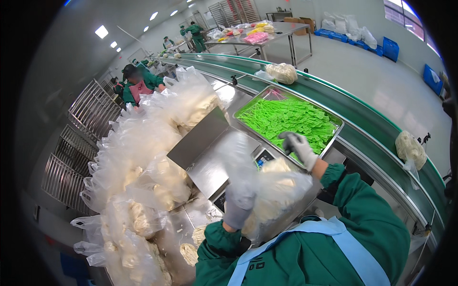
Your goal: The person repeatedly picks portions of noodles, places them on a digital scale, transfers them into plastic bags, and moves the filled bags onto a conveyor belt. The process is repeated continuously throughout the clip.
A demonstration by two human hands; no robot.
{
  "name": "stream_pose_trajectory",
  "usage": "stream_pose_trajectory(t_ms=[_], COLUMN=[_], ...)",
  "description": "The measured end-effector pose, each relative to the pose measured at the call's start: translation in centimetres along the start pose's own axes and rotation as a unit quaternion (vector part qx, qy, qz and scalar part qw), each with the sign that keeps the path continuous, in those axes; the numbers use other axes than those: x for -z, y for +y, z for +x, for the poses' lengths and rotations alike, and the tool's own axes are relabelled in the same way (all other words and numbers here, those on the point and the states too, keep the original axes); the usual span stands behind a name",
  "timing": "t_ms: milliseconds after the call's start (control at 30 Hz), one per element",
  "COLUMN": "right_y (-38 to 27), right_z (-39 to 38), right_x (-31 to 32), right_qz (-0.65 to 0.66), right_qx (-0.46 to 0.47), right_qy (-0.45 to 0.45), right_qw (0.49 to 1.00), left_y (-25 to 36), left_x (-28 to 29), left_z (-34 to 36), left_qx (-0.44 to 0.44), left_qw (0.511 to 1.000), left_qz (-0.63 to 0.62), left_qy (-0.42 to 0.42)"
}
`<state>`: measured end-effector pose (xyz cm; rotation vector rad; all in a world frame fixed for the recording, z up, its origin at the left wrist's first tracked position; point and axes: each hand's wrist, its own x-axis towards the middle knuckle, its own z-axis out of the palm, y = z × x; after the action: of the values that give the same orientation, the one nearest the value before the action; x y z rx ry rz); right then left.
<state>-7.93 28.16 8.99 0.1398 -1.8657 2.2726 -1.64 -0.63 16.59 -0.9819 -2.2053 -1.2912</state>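
Observation:
My left hand (238, 207), in a grey glove, is closed around the gathered top of a clear plastic bag (281, 190) with pale, noodle-like food in it. The bag's loose upper part rises above my fist, blurred by motion. My right hand (300, 148), in a white glove with grey fingers, hovers at the near edge of a metal tray (245, 125). Its fingers are bent and apart, and nothing shows between them. Heaped in that tray are bright green plastic tag ties (291, 117), with some pink ones at the far corner.
Filled clear bags (148, 157) are piled along the left. A bent steel plate (202, 138) and a small device with a display (263, 157) stand before me. Loose noodle bundles (189, 254) lie near my left arm. A green conveyor (353, 117) carries tied bags. A co-worker (140, 86) stands beyond the pile.

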Motion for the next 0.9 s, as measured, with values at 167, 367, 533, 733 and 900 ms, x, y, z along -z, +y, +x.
stream_pose_trajectory(t_ms=[167,367,533,733,900], right_y=[0.2,-5.3,-11.2,-7.4,-1.8], right_z=[-8.1,-9.0,-12.7,-13.5,-13.1], right_x=[5.0,22.7,41.5,52.6,60.0], right_qz=[0.394,0.516,0.266,0.343,0.113], right_qx=[-0.159,-0.13,-0.114,-0.211,-0.247], right_qy=[-0.078,-0.12,0.057,0.185,0.423], right_qw=[0.902,0.838,0.956,0.897,0.865], left_y=[4.6,6.3,6.9,6.8,1.9], left_x=[-8.9,-30.1,-45.8,-58.9,-71.1], left_z=[5.7,11.3,16.4,18.7,17.3], left_qx=[0.02,0.167,0.16,0.148,0.067], left_qw=[0.968,0.905,0.912,0.907,0.868], left_qz=[-0.226,-0.387,-0.344,-0.219,-0.052], left_qy=[0.109,0.057,-0.156,-0.327,-0.489])
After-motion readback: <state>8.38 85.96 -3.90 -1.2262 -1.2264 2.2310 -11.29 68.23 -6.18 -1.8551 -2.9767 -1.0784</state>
